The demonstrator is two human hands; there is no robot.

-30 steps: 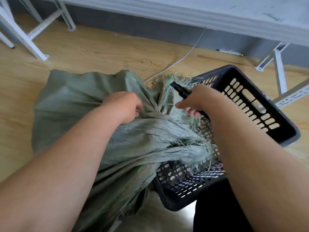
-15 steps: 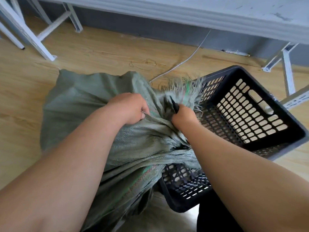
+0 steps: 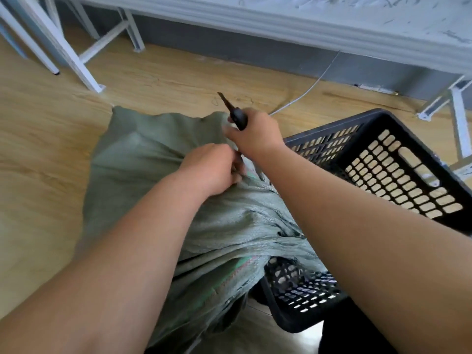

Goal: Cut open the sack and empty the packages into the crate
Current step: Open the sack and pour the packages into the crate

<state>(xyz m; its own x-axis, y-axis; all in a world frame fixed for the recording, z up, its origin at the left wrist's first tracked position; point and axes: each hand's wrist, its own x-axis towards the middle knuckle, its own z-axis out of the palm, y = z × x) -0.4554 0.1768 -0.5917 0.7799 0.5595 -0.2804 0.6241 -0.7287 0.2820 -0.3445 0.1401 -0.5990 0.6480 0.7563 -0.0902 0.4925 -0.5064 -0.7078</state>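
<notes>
- Two hands are working on a green woven sack (image 3: pixel 158 154), which is lying on the wooden floor (image 3: pixel 46 139) with its near end draped over the rim of a black plastic crate (image 3: pixel 398 139).
- The left hand (image 3: pixel 212 169) is gripping a bunch of the sack fabric, its fingers curled tightly into the cloth near the gathered neck.
- The right hand (image 3: pixel 255 135) is closing around the black handle of a cutting tool (image 3: pixel 233 112); the thin blade is pointing up and away, clear of the fabric at this moment.
- Whether the tool is a knife or closed scissors, I cannot tell.
- No packages are showing in the crate: the part of its perforated bottom that is in view is holding nothing, so the emptying seems not yet begun.
- A clean opening in the sack is not visible, because the hands are covering the neck, so the cutting is probably not finished.
- What is left, in my judgement: finishing the cut, then tipping the sack into the crate.
</notes>
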